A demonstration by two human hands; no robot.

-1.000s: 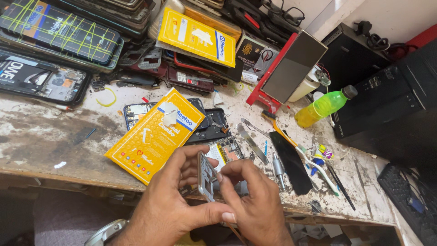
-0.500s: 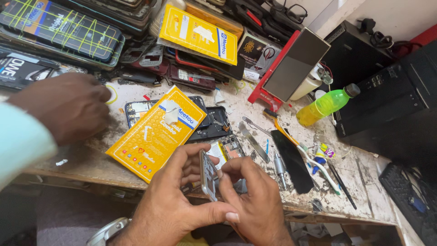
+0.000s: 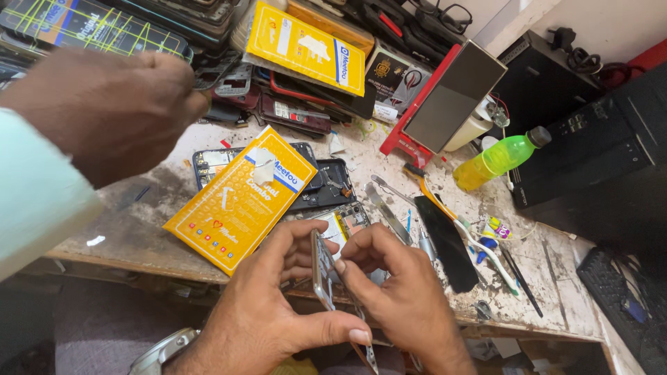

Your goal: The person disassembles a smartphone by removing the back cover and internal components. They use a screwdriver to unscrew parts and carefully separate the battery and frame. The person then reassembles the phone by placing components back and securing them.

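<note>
Low in the middle of the frame, the left hand point(image 3: 278, 312) and the right hand point(image 3: 399, 292) share one thin phone frame point(image 3: 322, 267), held on edge just above the near rim of the table point(image 3: 132, 236). The left grip pinches its lower part between thumb and fingers; the right grip clamps it from the other side with fingertips point(image 3: 347, 253) pressed near the top. Both grips are clenched on the phone frame, neither released.

The frame looks slim and silvery with a pale edge turned toward the camera, nearly upright and tilted slightly. Whether a panel is lifting off it cannot be told from this angle.

To handle it well, I judge the pressure should stay light and even along the edge, since a part this thin could bend or crack if twisted; working close over the table would keep any small piece from dropping far.

Just beyond the hands lies an opened phone point(image 3: 340, 226) with its insides showing, and a yellow box point(image 3: 236, 201) rests across another dark phone shell point(image 3: 326, 184). Tweezers point(image 3: 389, 208) and a black strip point(image 3: 445, 239) lie to the right, with a green bottle point(image 3: 500, 158) at the upper right. At the upper left another person's hand point(image 3: 104, 111), with a pale sleeve, reaches over the table
</note>
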